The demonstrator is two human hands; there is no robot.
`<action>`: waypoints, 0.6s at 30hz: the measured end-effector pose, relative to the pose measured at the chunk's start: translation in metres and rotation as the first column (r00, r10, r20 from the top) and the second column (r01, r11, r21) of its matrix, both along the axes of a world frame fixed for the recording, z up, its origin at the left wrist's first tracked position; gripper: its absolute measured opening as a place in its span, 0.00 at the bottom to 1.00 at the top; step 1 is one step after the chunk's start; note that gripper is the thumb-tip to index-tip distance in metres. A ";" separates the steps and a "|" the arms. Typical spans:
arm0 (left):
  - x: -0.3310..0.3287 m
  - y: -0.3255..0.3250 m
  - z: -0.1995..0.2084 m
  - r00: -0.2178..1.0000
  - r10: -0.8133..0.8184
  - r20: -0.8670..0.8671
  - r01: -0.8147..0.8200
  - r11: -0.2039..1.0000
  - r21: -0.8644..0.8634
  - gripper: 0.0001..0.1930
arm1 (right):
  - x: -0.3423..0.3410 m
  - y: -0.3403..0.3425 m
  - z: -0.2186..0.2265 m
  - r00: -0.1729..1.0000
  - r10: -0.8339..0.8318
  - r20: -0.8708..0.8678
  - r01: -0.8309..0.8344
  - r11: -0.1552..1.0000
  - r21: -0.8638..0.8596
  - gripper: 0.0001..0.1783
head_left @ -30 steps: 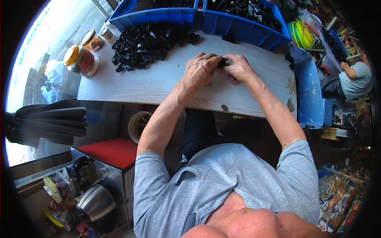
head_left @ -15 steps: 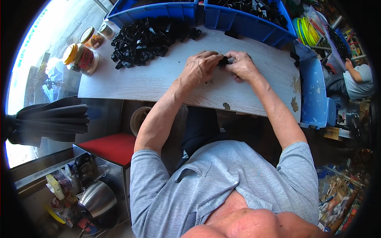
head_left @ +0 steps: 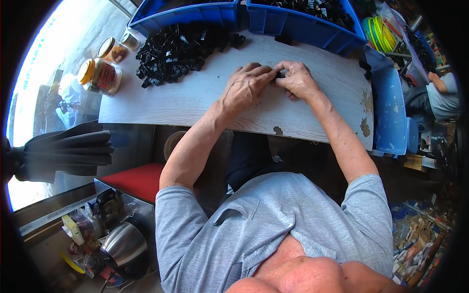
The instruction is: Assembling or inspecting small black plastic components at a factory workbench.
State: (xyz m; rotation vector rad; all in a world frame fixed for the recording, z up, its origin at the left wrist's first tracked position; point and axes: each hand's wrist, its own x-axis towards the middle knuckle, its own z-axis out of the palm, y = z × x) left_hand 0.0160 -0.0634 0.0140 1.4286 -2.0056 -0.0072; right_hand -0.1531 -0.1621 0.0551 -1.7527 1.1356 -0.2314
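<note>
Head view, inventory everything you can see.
Small part: one, black, between the hands
Parts pile: one, black, table's left half
Loose parts: few, black, table's right half
Bins: two, blue, table's far edge
Lidded containers: three, mixed colours, table's left end
Table: one, pale grey, centre
Tub: one, light blue, right of table
Coil: one, yellow-green, upper right
Cabinet: one, red-topped, lower left
Kettle: one, silver, lower left
Pleated fabric: one, black, left
Other person: one, pale top, far right
Clutter: uncountable, mixed, right side
Left hand, right hand: one each, bare, upper centre
</note>
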 end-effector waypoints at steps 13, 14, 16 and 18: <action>0.037 -0.039 0.006 0.784 0.595 0.175 -0.554 0.799 -0.235 0.19 | -0.015 -0.001 0.001 0.972 -0.189 0.138 0.168 0.974 0.150 0.23; 0.047 -0.045 0.000 0.690 0.659 0.298 -0.605 0.752 -0.262 0.18 | -0.017 -0.001 0.003 0.973 -0.183 0.140 0.163 0.976 0.144 0.23; 0.051 -0.048 -0.010 0.699 0.650 0.297 -0.605 0.760 -0.237 0.18 | -0.032 -0.007 0.002 0.935 -0.292 0.200 0.237 0.936 0.258 0.27; 0.042 -0.039 -0.005 0.725 0.573 0.382 -0.498 0.819 -0.284 0.18 | -0.056 -0.023 -0.004 0.927 -0.331 0.175 0.282 0.925 0.257 0.29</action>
